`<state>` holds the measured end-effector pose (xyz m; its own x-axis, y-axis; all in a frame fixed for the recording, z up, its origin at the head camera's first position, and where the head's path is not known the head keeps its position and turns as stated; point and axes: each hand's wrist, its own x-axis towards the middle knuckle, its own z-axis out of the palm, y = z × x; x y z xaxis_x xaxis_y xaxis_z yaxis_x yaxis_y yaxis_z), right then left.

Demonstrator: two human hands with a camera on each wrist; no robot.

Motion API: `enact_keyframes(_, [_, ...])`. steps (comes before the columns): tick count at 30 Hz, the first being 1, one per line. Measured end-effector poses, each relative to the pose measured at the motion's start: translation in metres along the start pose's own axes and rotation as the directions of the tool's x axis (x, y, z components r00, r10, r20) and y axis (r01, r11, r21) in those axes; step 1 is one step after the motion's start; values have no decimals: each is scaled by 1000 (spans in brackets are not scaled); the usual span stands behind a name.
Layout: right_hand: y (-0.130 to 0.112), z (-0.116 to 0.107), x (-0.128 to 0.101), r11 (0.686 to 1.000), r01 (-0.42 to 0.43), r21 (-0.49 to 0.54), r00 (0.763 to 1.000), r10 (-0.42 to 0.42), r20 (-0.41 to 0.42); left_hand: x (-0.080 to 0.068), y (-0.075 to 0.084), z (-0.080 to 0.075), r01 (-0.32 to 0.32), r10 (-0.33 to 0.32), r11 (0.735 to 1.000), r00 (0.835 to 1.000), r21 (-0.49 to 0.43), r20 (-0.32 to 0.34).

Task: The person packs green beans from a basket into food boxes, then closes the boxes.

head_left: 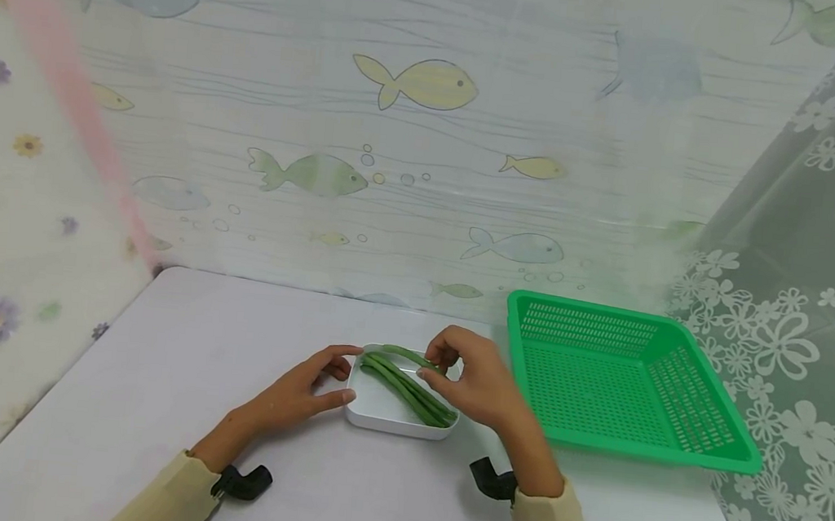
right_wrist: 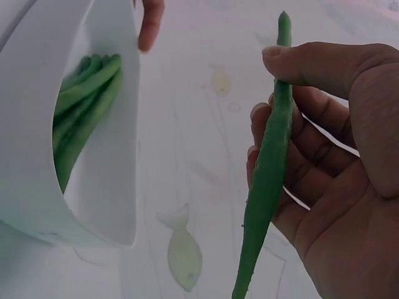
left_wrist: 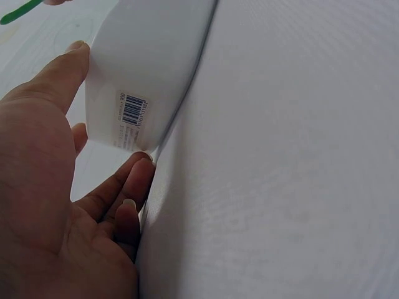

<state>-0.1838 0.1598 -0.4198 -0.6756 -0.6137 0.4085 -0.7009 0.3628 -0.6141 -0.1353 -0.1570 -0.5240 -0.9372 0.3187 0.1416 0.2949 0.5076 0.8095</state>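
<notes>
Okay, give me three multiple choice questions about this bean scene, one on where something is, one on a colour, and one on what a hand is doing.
1. Where does the basket stand relative to the white dish?
A. To its right
B. To its left
C. On top of it

2. What colour is the basket?
A. Pink
B. Green
C. Blue

3. What is the right hand doing?
A. Lying flat on the table
B. Gripping the basket rim
C. Pinching a green bean

Answers: 1 A, the head view shows the basket on the table right of the dish. 2 B, its mesh and rim are bright green. 3 C, the right wrist view shows thumb and fingers closed on one bean, while the left hand touches the dish's side.
</notes>
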Motion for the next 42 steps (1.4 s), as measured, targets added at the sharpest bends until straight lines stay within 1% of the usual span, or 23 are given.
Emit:
enact_keyframes(5, [1, 8, 1, 1000, -17, 21, 1000, 17, -13, 0, -1, 0, 0, 0, 1000, 1000, 2, 3])
enact_keyframes(14, [3, 23, 5, 999, -49, 11, 999, 49, -23, 1, -3, 0, 10, -10, 1000, 1000, 8, 2])
enact_keyframes(18, [5, 31, 7, 997, -73, -12, 997, 73, -32, 2, -4, 1, 19, -19, 1000, 1000, 10, 2])
enact_keyframes(22, [8, 38, 8, 995, -88, -52, 995, 84, -60, 1, -4, 0, 27, -27, 1000, 1000, 13, 1])
enact_keyframes(25, [10, 43, 8, 992, -95, -81, 993, 88, -76, 2, -5, 0, 20, -20, 1000, 1000, 19, 3])
enact_keyframes(31, [15, 52, 7, 986, -115, -117, 992, 107, -66, 2, -4, 0, 7, -7, 1000, 1000, 11, 3])
enact_keyframes(34, [17, 55, 6, 983, -128, -134, 990, 119, -78, 2, -3, 0, 3, -3, 1000, 1000, 10, 5])
enact_keyframes(38, [18, 58, 7, 979, -143, -143, 987, 130, -99, 2, -3, 0, -4, 4, 1000, 1000, 16, 3])
enact_keyframes(42, [19, 61, 10, 981, -146, -131, 986, 133, -102, 1, -2, -1, 1, -1, 1000, 1000, 19, 3])
